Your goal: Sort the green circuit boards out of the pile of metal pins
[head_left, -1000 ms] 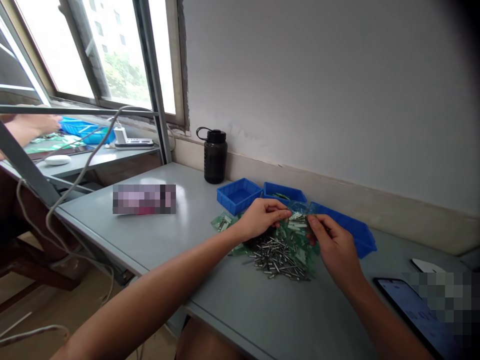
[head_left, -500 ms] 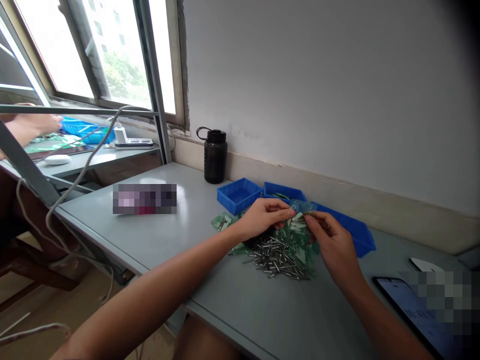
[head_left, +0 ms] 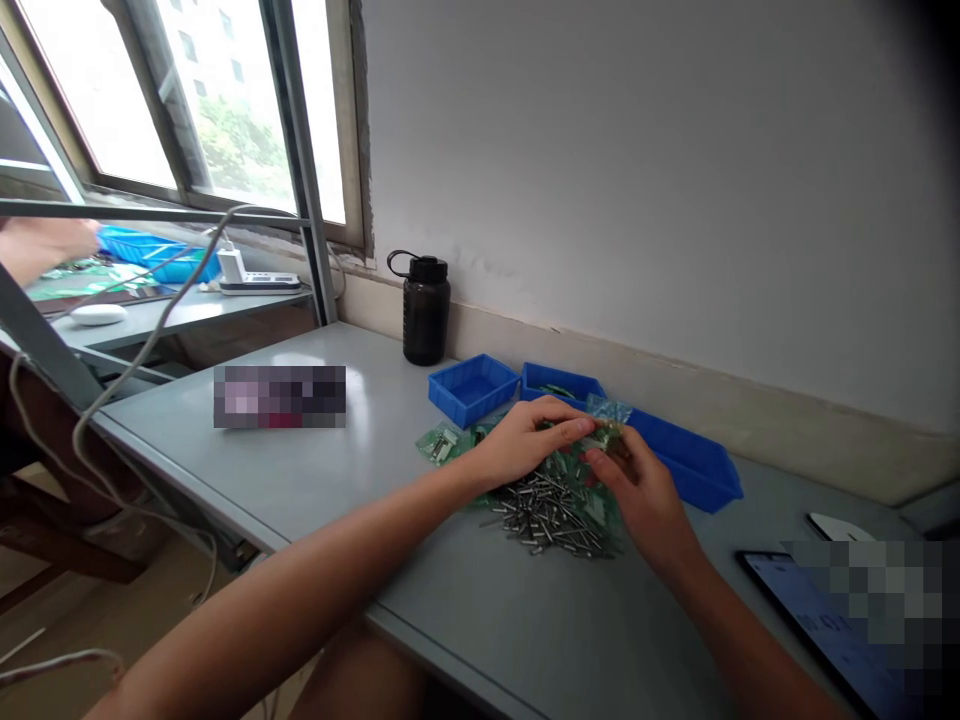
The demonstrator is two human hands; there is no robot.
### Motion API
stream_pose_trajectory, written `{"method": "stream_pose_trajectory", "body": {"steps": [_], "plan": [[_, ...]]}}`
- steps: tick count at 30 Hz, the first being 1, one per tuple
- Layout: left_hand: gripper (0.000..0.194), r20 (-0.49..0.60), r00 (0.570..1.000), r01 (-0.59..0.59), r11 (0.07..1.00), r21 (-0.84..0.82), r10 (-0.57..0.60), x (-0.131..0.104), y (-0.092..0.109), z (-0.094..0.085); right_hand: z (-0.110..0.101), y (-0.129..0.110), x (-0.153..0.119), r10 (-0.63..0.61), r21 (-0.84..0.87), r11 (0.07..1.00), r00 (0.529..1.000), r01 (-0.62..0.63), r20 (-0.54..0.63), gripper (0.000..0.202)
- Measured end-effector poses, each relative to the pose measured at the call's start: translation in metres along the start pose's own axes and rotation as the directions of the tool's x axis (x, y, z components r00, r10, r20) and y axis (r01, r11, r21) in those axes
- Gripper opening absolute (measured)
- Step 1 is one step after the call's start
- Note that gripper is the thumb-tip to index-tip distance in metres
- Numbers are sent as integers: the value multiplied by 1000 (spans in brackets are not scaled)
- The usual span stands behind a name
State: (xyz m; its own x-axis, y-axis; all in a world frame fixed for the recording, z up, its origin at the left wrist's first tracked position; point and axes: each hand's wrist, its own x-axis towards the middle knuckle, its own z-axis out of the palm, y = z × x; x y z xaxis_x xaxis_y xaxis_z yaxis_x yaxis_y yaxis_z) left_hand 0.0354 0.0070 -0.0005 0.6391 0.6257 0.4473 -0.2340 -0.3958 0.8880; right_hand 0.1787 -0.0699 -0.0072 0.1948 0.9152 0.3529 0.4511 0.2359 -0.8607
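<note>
A small clear plastic bag [head_left: 609, 407] with a green tint is held up between my two hands. My left hand [head_left: 536, 437] pinches its left side between thumb and fingers. On the other side, my right hand [head_left: 637, 480] closes thumb and fingers on the same bag; its contents are mostly hidden by the fingers. Just below lies a loose heap of thin metal pins [head_left: 555, 515], partly on and beside more green plastic bags. Left of the heap, a small filled bag [head_left: 441, 443] lies flat on the table.
Three blue bins stand along the wall: a left bin [head_left: 474, 390], a middle bin [head_left: 562, 380] with green bags inside, and a long right bin [head_left: 690, 465]. A dark bottle [head_left: 426, 312] stands behind. A phone [head_left: 802, 610] lies at right. Another person's hand [head_left: 52, 245] shows far left.
My right hand has shifted slightly left and its fingers now fold over the bag, covering more of it. My left hand keeps its pinch. The view has shifted slightly.
</note>
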Motion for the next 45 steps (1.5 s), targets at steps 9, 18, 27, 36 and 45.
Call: {"method": "stream_pose_trajectory", "body": {"steps": [9, 18, 27, 36, 45], "plan": [[42, -82, 991, 106, 994, -18, -108, 3, -13, -2, -4, 4, 2, 81, 40, 996, 996, -79, -38, 29], [21, -66, 992, 110, 994, -22, -111, 3, -14, -4, -6, 10, 6, 80, 55, 995, 997, -79, -14, 32], [25, -87, 991, 107, 989, 103, -98, 4, -22, -5, -13, 14, 10, 39, -122, 991, 990, -56, -139, 29], [19, -122, 990, -12, 908, 418, 70, 3, -22, -11, -10, 20, 10, 45, -33, 998, 997, -47, -57, 23], [24, 34, 981, -154, 648, 746, 193, 1, -19, -29, -11, 21, 19, -51, -260, 965, 998, 39, -37, 23]]}}
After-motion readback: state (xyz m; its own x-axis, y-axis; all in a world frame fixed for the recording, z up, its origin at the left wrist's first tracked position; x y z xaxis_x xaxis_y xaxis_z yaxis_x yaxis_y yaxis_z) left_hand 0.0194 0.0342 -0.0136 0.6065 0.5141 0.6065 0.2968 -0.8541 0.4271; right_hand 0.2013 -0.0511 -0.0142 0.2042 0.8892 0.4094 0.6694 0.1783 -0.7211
